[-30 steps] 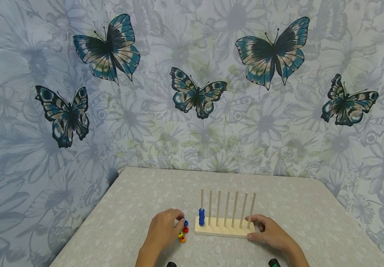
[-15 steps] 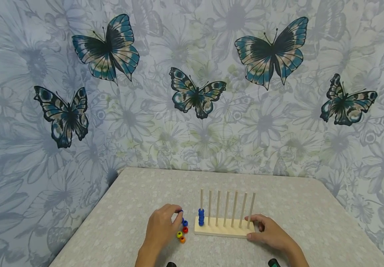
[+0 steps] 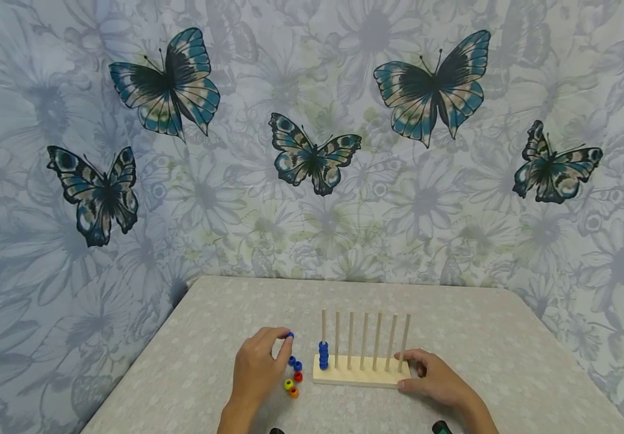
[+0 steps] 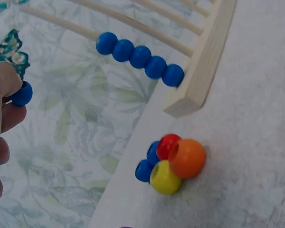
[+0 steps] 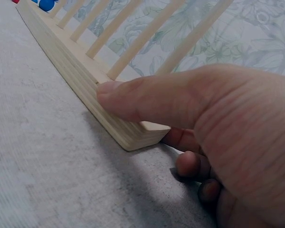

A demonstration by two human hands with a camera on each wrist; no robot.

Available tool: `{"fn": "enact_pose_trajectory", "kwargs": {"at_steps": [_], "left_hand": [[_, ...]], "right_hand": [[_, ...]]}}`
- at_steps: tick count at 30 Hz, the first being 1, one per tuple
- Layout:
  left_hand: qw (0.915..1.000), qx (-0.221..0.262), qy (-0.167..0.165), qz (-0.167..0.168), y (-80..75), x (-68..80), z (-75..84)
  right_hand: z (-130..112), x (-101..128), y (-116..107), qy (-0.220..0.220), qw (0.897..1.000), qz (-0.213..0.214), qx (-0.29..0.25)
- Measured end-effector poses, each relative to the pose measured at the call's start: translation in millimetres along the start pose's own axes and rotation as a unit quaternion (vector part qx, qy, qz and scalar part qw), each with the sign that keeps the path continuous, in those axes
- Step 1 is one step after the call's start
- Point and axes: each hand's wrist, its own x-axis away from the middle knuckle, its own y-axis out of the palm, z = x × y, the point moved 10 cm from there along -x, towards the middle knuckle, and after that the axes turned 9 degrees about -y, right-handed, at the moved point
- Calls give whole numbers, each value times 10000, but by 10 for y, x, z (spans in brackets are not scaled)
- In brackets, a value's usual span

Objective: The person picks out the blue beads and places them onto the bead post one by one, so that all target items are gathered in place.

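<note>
Between thumb and index finger, my left hand pinches a blue bead, raised above the table. To its right stands a wooden peg stand with a row of upright pegs. Several blue beads are stacked on its leftmost peg; the other pegs are bare. My right hand grips the right end of the base, thumb along the front face and fingers behind, partly hidden. Loose beads lie left of the stand: two blue, a red bead, a yellow bead and an orange bead.
A light patterned cloth covers the table. Behind it rises a floral wall with butterfly pictures. Two dark objects poke in at the bottom edge, one a black and green cylinder near the right forearm.
My left hand has picked up a blue bead from the loose group and lifted it up and away from the others. The right hand keeps its grip on the base. The head view has shifted slightly.
</note>
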Motion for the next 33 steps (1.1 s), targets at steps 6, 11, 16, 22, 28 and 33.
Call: {"fn": "enact_pose_trajectory", "kwargs": {"at_steps": [6,11,16,22,28,33], "left_hand": [[9969,767,105,119,-98,-52,100],[9926,1195,161,162,-171,-129,187],[9904,1287,355,371,-245,-197,280],[9877,1422,465,461,-288,-270,339],[9857,1574,390,460,-320,-352,399],[9811,1796,432,578,-344,-393,465]], "right_hand": [[-9,3,2,-46,10000,13,-27],[-10,10,1,-24,10000,60,11],[6,13,-5,-32,10000,24,3],[14,3,-11,-41,10000,17,21],[30,6,-7,-56,10000,-4,-20],[7,11,2,-126,9999,-25,-92]]}}
